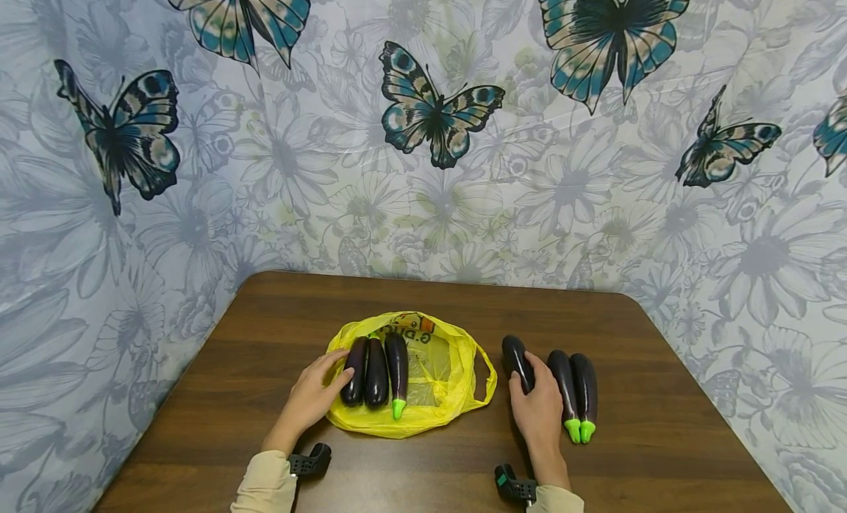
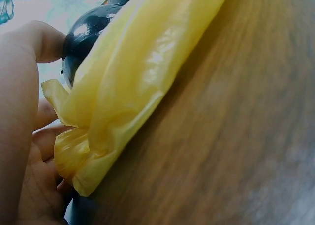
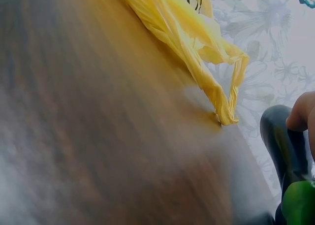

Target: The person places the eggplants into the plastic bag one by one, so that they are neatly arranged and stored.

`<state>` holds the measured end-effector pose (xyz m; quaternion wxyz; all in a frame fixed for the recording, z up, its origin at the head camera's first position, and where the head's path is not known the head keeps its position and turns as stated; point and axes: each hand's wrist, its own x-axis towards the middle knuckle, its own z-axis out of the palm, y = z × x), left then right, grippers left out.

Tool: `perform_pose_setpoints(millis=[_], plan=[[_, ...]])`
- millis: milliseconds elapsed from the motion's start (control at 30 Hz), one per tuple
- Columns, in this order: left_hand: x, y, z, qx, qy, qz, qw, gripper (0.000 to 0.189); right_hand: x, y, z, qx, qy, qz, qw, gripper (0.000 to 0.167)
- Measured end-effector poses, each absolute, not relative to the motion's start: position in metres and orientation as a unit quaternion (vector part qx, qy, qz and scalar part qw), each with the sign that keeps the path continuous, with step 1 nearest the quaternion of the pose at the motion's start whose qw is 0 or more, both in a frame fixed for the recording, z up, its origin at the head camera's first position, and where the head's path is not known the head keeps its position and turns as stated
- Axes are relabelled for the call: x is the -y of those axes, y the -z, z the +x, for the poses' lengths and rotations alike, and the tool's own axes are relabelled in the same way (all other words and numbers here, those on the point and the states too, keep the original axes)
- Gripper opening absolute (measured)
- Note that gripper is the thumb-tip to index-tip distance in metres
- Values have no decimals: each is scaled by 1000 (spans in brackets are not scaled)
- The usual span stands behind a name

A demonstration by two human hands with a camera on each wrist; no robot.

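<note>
Dark-purple and glossy, a long eggplant (image 1: 515,355) is sitting within my right hand (image 1: 537,409), fingers curled round it; my left hand (image 1: 309,395), loosely spread, is touching a yellow plastic bag (image 1: 423,422) to its left. Carried too low, the eggplant could be snagging the bag's looped handle (image 1: 492,381).

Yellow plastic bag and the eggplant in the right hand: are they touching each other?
Apart. The head view shows a strip of brown tabletop between the handle of the yellow plastic bag and the eggplant in the right hand.
</note>
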<state>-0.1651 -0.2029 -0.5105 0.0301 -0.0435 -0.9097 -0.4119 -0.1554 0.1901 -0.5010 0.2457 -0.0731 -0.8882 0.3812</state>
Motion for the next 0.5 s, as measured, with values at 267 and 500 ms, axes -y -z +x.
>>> perform_pose_setpoints(millis=[267,500], plan=[[203,511,-166,908,415,-43,30,56,-188,501,-156,878,-389,-63,271,43],[203,512,-167,907,417,-46,30,55,-186,502,-156,871,-395,-49,289,43]])
